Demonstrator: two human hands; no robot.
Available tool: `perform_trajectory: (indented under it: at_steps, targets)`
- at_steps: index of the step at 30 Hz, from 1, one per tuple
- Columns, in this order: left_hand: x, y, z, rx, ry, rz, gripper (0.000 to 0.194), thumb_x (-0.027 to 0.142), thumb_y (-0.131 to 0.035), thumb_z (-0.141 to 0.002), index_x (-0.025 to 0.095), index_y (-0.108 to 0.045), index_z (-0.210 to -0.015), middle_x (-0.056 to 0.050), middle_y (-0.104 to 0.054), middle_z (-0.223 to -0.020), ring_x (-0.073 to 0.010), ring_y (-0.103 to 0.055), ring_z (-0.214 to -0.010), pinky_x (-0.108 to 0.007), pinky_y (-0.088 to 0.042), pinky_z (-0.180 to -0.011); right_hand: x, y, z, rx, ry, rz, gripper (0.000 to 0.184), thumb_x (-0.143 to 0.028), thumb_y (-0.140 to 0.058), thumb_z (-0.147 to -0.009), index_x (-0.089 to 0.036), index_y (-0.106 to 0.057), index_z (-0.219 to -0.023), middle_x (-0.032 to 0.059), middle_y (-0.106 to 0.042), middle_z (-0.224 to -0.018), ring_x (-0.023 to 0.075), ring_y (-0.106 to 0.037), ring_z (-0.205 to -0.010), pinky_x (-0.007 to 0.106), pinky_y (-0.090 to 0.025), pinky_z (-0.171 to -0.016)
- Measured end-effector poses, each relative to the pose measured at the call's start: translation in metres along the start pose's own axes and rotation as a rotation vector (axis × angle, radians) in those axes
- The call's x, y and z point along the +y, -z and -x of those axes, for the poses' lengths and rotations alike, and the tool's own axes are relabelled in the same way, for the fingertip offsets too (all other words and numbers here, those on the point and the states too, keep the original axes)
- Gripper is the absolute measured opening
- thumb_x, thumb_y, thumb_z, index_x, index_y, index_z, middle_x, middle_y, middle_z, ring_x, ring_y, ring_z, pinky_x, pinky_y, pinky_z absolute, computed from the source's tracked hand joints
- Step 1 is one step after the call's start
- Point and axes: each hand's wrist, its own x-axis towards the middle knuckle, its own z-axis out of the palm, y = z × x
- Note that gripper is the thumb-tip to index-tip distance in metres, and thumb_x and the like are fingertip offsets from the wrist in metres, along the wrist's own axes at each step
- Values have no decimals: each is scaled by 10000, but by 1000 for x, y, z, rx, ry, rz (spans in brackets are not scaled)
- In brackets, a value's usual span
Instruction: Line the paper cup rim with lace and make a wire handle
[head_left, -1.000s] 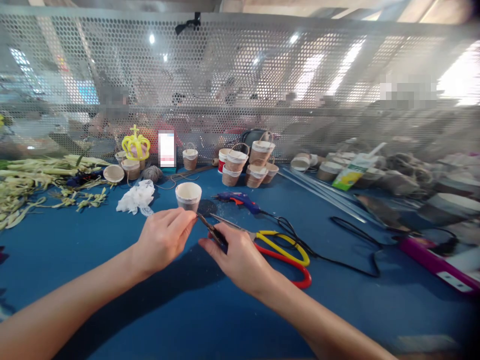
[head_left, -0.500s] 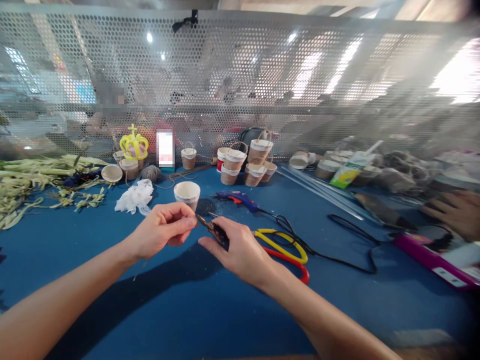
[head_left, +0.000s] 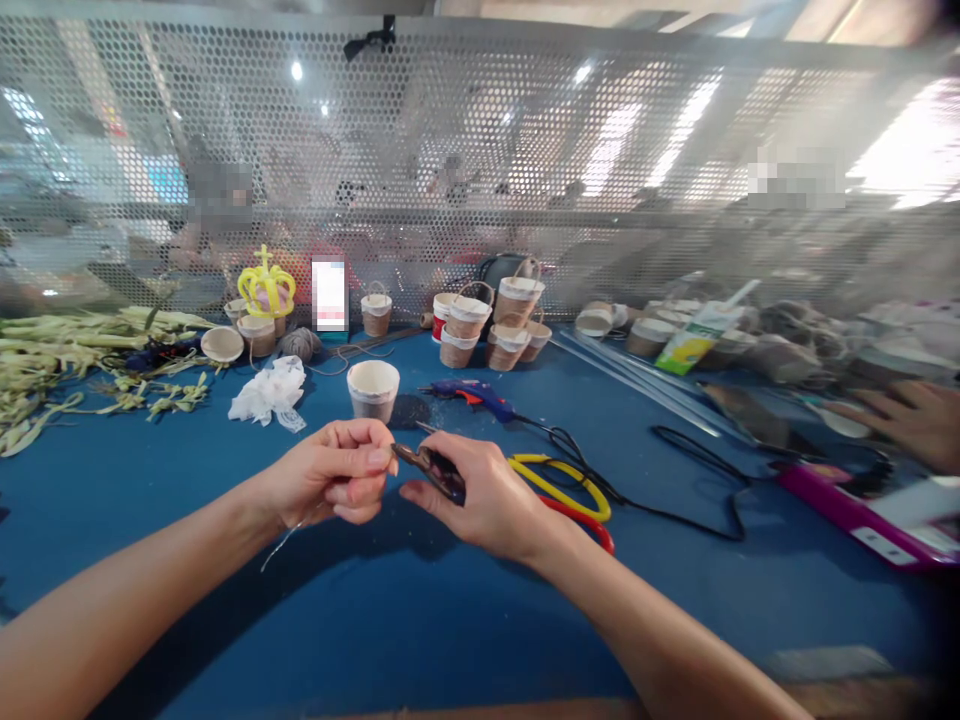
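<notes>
My left hand (head_left: 341,472) is closed in a pinch, with a thin, pale wire-like strand (head_left: 281,545) trailing from below the palm. My right hand (head_left: 484,495) grips small dark pliers (head_left: 431,468), whose jaw tips meet the left fingertips. What sits between the jaws is too small to make out. Just behind the left hand stands a white-rimmed cup (head_left: 373,392). Beyond the right wrist lie red and yellow loop handles (head_left: 581,480), seemingly of scissors on the table, partly hidden by the hand.
A blue glue gun (head_left: 480,396) with a black cord lies ahead. Small handled buckets (head_left: 454,348) stand at the back. Left are crumpled white material (head_left: 270,390) and pale dried stalks (head_left: 75,345). Another person's hand (head_left: 911,420) is at right, near a purple power strip (head_left: 862,510).
My left hand has come slightly lower, and the pliers' tips have dipped with it. The trailing strand shows more clearly. The view has shifted a little.
</notes>
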Motion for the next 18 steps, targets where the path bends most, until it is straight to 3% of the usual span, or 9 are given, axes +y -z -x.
perform_trajectory:
  at_steps: [5,8,11,14,16,18]
  targets:
    - [-3,1,0,-31,16,30,100,218,-602,-748,135,-583,-696,85,-382,-384,9,-150,-292,-117,-189,-327,2,0,-1,-6,36,-15,260,-389,-567,-740,-177,-435,-665,-34,-422,-568,81,-349,-495,200,-297,-477]
    - [1,1,0,19,0,-117,164,285,-613,-737,144,-543,-690,80,-430,-401,4,-188,-284,-128,-219,-323,1,0,-2,-5,2,-13,259,-387,-551,-748,-179,-435,-647,-36,-415,-556,81,-345,-488,202,-292,-473]
    - [3,-3,0,263,-112,-559,180,317,-559,-770,156,-507,-708,52,-503,-477,-32,-342,-328,-159,-302,-365,-1,0,-2,24,-106,16,285,-413,-538,-750,-183,-426,-625,-38,-421,-542,85,-344,-484,210,-285,-471]
    - [-1,-6,0,528,-382,-1158,86,244,-504,-792,163,-531,-779,27,-539,-567,-78,-472,-478,-188,-376,-475,-4,-4,-1,45,-205,36,286,-410,-530,-758,-187,-419,-617,-37,-439,-535,90,-352,-479,215,-281,-470]
    - [-6,-6,0,571,-551,-1404,80,202,-472,-801,163,-540,-783,19,-551,-599,-85,-484,-524,-191,-385,-519,-5,-8,-1,57,-229,31,273,-400,-535,-758,-188,-426,-626,-36,-448,-533,92,-365,-475,216,-285,-471]
    - [-9,-5,0,560,-614,-1481,102,184,-446,-812,162,-540,-780,22,-543,-592,-76,-463,-501,-181,-371,-506,-6,-10,0,71,-232,29,264,-398,-545,-752,-187,-435,-639,-35,-454,-534,93,-376,-469,216,-292,-472]
